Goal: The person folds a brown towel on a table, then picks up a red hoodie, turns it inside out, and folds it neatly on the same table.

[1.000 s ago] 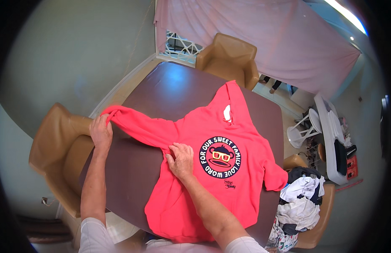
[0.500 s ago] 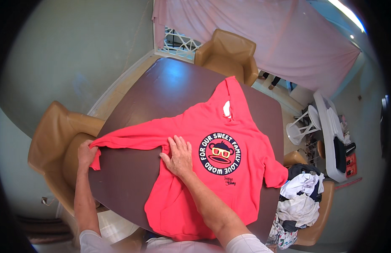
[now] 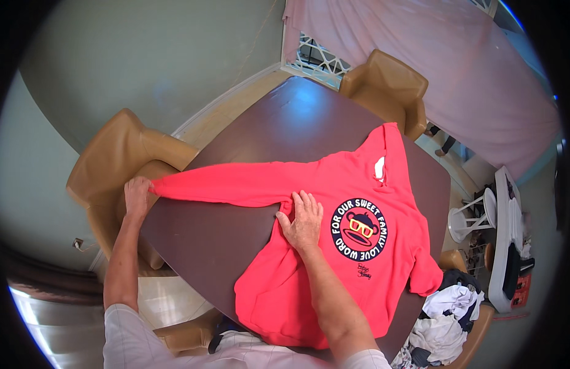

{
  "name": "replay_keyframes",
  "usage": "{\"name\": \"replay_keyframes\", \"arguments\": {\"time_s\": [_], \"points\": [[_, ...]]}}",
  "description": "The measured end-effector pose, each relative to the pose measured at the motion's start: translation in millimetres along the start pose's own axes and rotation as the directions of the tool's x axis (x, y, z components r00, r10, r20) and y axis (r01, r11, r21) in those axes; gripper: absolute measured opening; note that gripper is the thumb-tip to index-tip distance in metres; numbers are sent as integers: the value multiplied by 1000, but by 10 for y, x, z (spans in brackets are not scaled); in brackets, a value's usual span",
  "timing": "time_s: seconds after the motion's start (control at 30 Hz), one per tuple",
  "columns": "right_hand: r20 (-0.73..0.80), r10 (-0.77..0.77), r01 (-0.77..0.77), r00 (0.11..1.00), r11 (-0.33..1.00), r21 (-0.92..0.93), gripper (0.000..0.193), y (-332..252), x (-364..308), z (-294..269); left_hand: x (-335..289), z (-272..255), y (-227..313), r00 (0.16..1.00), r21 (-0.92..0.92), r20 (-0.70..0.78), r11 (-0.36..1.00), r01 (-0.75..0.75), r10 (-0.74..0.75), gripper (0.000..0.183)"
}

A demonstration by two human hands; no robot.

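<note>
A bright red hoodie [image 3: 340, 175] lies front side up, its hood toward the far right. A round dark patch [image 3: 360, 229] with a monkey face and pale lettering is on its chest. My left hand [image 3: 137, 195] is closed around the cuff of the left-hand sleeve [image 3: 229, 182], just past the table's left edge. That sleeve stretches nearly straight from the body. My right hand [image 3: 302, 221] rests flat on the hoodie near the armpit, fingers extended. The other sleeve [image 3: 426, 270] is bent down at the right edge of the table.
The hoodie lies on a dark brown table [image 3: 260, 129]. Tan armchairs stand at the left [image 3: 122, 166] and far side [image 3: 389, 86]. A heap of clothes [image 3: 444, 320] sits on a chair at the right. Beyond it are a white stool [image 3: 475, 215] and a white counter [image 3: 501, 246].
My left hand has drawn the sleeve out straighter, and the cuff no longer hangs folded below it. My right hand stays flat on the hoodie. The whole view has shifted left.
</note>
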State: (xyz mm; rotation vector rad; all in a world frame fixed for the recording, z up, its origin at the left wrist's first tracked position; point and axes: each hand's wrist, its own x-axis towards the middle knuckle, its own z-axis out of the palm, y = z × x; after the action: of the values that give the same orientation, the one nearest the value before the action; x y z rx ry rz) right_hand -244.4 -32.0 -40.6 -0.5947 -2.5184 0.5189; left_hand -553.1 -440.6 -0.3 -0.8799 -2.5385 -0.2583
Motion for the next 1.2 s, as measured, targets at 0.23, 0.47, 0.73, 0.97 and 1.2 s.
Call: {"name": "replay_keyframes", "arguments": {"time_s": [0.23,0.47,0.73,0.97,1.2], "points": [[-205,43,-15,978,991,136,59,64,12,-11,123,77,1271,966,-186,-185,958,-216,181,41],[-225,22,16,974,986,167,34,168,13,61,334,377,3128,867,-547,158,773,-322,473,66],[-69,-122,132,990,978,163,53,258,-51,-191,352,581,2957,794,-426,369,847,-317,483,75],[-2,-142,142,990,986,92,60,258,-28,-201,809,440,3301,755,-515,496,845,-141,428,63],[185,-79,-24,980,867,498,35,388,246,-436,1049,914,3835,774,-509,398,821,-259,492,65]]}}
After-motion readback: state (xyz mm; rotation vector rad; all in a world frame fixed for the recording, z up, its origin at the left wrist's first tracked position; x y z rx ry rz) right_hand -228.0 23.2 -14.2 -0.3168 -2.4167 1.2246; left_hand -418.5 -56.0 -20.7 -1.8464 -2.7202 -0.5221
